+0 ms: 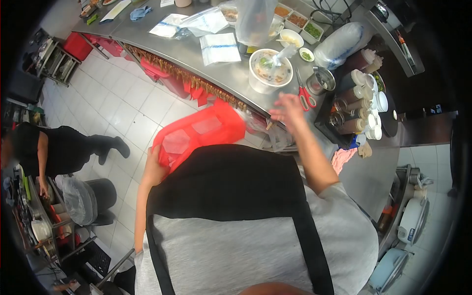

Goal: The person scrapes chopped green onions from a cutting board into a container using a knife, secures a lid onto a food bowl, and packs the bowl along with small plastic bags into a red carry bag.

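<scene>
My left hand (156, 166) grips the edge of a red bag (216, 123), which spreads out in front of my black apron. Paler patches show on the bag's side. My right hand (289, 112) hovers by the counter's front edge with its fingers apart, holding nothing. Just beyond it stands a white round tub (265, 87) under a clear lid, with a small knotted plastic bag (282, 58) on top. Red-handled scissors (306, 98) lie right of the tub, near my right hand. A metal cup (322, 79) sits beside them.
Flat white packets (220, 48) and a clear plastic bag (255, 22) are on the steel counter (189, 56). Several sauce bottles (361, 98) crowd the right side. A co-worker in dark clothes (64, 147) stands at far left, near a lined grey bin (101, 194).
</scene>
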A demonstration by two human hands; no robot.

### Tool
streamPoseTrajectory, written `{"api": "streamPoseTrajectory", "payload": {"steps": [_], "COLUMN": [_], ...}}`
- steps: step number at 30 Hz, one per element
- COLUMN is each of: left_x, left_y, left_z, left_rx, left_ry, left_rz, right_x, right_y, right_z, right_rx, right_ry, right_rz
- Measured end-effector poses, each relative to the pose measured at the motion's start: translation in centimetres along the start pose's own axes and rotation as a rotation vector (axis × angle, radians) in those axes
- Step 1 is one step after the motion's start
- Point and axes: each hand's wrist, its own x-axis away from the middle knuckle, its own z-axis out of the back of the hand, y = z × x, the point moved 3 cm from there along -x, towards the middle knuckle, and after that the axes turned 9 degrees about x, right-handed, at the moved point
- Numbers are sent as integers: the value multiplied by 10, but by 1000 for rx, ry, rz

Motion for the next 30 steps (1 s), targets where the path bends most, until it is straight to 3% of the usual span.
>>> {"api": "streamPoseTrajectory", "payload": {"steps": [3,12,21,25,30], "left_x": [0,-60,-137,-157,-145], "left_y": [7,126,177,196,214], "left_z": [18,59,-24,-85,-131], "left_rx": [18,-87,-170,-214,-141], "left_ry": [1,127,177,90,-83], "left_rz": [-82,-286,-435,-500,-490], "right_x": [-32,-64,84,131,130], "right_y": [-18,-21,-24,-51,-80], "right_z": [5,14,76,88,58], "right_rx": [-173,-286,-148,-114,-177], "right_ry": [-26,-106,-139,-248,-240], "right_rz": [-202,-84,-117,-149,-31]}}
